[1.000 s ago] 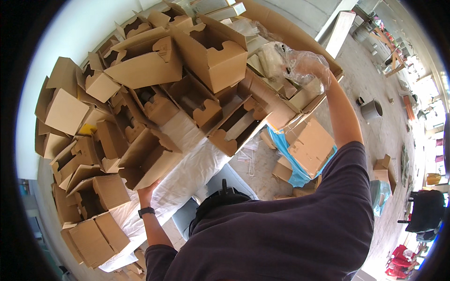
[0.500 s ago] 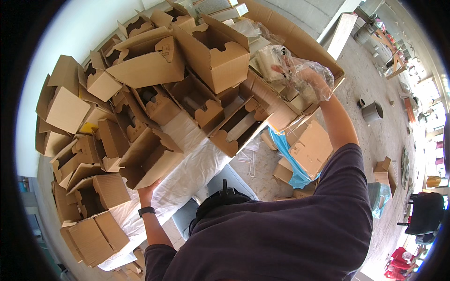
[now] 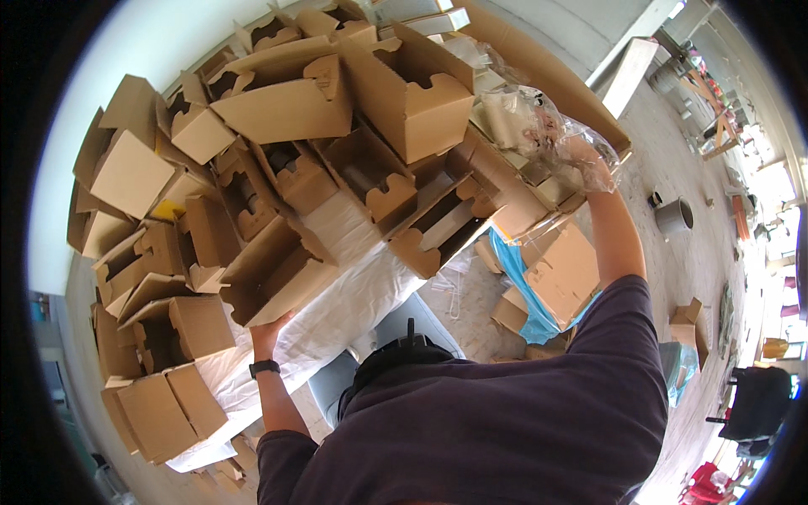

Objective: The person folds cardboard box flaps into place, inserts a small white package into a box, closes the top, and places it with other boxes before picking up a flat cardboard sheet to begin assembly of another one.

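Observation:
My left hand (image 3: 268, 333) grips the near lower edge of an open, empty-looking brown cardboard box (image 3: 290, 282), its fingers partly hidden beneath it. That box tilts over the white sheet (image 3: 353, 290). Far to the right, my right hand (image 3: 557, 139) reaches into a large cardboard carton (image 3: 509, 198). Clear plastic bag film (image 3: 593, 156) covers that hand and wrist, so its finger shape is hard to make out. Pale wrapped packages (image 3: 507, 118) lie in the carton beside the fingers.
Many open cardboard boxes (image 3: 282, 109) crowd the left and far side; some, such as one box (image 3: 433, 231), hold long pale or grey items. Below the large carton stand more boxes (image 3: 562, 273) with blue plastic (image 3: 532, 311). A grey bucket (image 3: 675, 217) is on the floor.
The view has shifted slightly. My right hand has drawn back a little from the pale packages, still under the plastic. My left hand keeps hold of the box.

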`<act>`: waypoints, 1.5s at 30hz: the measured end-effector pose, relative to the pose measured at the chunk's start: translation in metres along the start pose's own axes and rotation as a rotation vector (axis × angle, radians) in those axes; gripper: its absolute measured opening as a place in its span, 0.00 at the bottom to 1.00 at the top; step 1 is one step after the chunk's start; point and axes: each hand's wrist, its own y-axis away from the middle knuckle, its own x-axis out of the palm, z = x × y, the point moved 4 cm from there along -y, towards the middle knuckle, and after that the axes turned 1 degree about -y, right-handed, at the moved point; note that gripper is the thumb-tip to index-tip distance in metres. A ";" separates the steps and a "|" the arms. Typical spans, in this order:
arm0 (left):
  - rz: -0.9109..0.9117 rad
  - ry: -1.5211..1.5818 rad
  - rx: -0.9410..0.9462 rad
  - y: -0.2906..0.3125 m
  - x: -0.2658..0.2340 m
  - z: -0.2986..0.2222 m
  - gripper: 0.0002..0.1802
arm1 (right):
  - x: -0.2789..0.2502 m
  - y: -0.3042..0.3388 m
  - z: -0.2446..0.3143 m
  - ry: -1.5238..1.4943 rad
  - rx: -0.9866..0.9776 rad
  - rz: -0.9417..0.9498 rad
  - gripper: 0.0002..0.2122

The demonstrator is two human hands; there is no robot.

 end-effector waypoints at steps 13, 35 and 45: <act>-0.023 0.051 -0.020 -0.001 0.000 0.002 0.28 | 0.036 -0.009 0.034 0.730 -0.185 -0.263 0.28; 0.004 0.038 -0.020 -0.003 0.005 -0.002 0.26 | 0.020 -0.005 0.049 0.860 -0.316 -0.164 0.28; 0.010 0.058 -0.020 0.001 0.004 -0.014 0.25 | 0.035 0.007 0.081 1.299 -0.152 -0.194 0.17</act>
